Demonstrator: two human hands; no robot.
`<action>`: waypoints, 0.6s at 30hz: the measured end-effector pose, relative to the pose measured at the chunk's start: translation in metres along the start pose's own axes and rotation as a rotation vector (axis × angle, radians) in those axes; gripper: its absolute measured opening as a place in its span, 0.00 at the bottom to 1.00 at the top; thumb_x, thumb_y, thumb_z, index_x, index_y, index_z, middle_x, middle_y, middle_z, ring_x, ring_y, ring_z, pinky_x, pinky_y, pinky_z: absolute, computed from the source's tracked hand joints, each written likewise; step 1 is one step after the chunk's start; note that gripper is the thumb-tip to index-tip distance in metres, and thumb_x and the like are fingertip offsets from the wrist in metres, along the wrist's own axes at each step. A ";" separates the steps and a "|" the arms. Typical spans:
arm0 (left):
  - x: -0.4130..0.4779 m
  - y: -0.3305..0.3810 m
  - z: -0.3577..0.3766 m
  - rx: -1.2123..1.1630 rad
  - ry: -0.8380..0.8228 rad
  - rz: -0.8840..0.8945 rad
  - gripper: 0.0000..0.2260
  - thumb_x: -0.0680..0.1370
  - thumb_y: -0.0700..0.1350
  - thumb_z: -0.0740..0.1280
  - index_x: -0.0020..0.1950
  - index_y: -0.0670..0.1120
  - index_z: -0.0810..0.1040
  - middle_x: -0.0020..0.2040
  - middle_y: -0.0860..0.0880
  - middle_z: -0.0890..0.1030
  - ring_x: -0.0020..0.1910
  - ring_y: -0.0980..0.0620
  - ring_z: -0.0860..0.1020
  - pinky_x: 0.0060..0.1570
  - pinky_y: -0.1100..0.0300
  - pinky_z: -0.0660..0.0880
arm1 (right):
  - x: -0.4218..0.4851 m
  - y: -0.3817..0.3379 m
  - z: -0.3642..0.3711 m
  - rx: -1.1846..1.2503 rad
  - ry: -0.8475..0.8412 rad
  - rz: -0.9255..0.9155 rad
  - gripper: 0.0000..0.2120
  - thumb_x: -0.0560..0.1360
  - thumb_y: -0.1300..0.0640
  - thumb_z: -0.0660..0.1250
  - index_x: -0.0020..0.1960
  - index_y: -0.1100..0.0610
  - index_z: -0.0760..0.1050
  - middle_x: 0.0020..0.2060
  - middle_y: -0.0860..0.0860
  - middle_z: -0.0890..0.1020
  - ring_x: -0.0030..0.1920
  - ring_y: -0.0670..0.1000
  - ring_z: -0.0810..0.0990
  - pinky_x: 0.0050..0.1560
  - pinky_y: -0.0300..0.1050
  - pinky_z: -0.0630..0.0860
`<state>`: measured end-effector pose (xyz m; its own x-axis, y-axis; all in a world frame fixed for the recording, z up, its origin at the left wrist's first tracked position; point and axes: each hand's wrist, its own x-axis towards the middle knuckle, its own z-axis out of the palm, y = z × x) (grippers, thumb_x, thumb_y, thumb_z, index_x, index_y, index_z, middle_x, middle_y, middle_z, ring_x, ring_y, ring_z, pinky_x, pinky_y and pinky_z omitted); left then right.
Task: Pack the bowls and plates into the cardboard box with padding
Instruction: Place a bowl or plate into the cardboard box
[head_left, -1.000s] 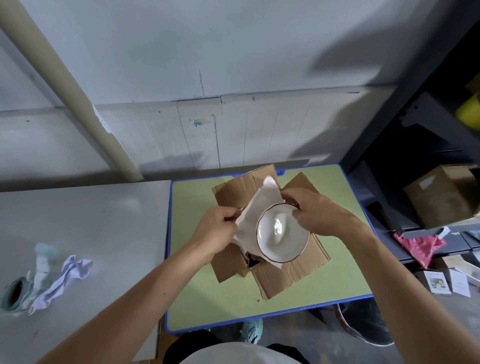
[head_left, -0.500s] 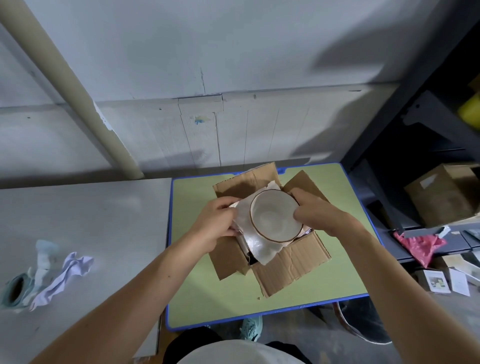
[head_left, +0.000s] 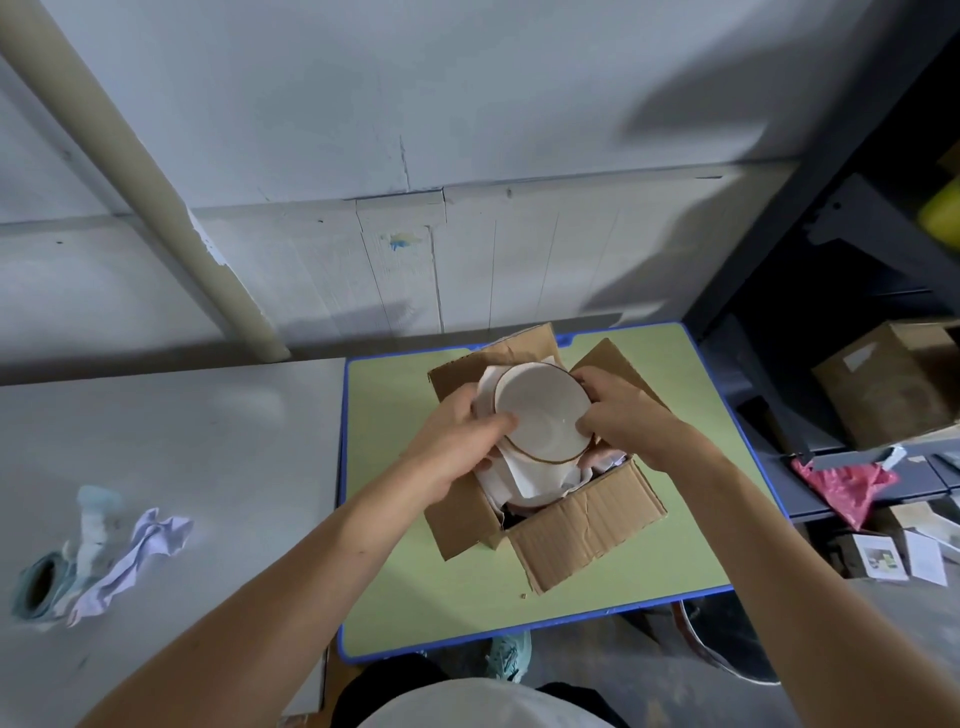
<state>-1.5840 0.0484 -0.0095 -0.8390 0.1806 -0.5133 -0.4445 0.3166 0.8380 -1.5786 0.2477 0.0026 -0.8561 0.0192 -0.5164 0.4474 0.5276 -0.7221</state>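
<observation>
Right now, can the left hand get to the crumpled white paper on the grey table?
Probably yes, once freed: nothing lies between the left hand and the crumpled white paper, but that hand now grips the gold-rimmed bowl at the cardboard box.

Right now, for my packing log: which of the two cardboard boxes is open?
The cardboard box on the green table, flaps spread, under the white bowl; the far-right box is shut.

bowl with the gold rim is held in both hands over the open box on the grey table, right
No: the head view shows the box on the green table, not the grey one. The left hand and right hand do hold the bowl over it.
</observation>
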 end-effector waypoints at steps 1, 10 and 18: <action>0.002 0.003 -0.001 -0.023 0.004 -0.011 0.09 0.75 0.47 0.71 0.54 0.51 0.78 0.47 0.49 0.82 0.40 0.50 0.81 0.49 0.43 0.81 | 0.000 0.000 0.000 0.028 0.003 -0.001 0.20 0.72 0.70 0.57 0.58 0.51 0.71 0.51 0.53 0.74 0.37 0.56 0.83 0.32 0.42 0.80; 0.009 0.018 0.000 -0.174 -0.079 -0.090 0.09 0.80 0.43 0.63 0.59 0.50 0.77 0.57 0.45 0.79 0.52 0.44 0.80 0.44 0.50 0.83 | 0.002 -0.004 -0.005 0.045 -0.022 0.020 0.23 0.71 0.69 0.59 0.62 0.51 0.64 0.50 0.49 0.75 0.36 0.57 0.83 0.30 0.39 0.77; 0.012 0.005 0.001 -0.010 -0.126 -0.201 0.11 0.81 0.39 0.58 0.60 0.48 0.74 0.54 0.44 0.78 0.53 0.35 0.80 0.50 0.41 0.80 | 0.003 0.002 0.006 -0.055 -0.116 0.082 0.18 0.74 0.65 0.58 0.61 0.50 0.69 0.48 0.60 0.81 0.33 0.60 0.85 0.36 0.53 0.82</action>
<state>-1.5961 0.0525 -0.0120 -0.6878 0.2298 -0.6886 -0.6023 0.3489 0.7180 -1.5787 0.2435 -0.0027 -0.7800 -0.0325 -0.6249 0.4973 0.5739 -0.6506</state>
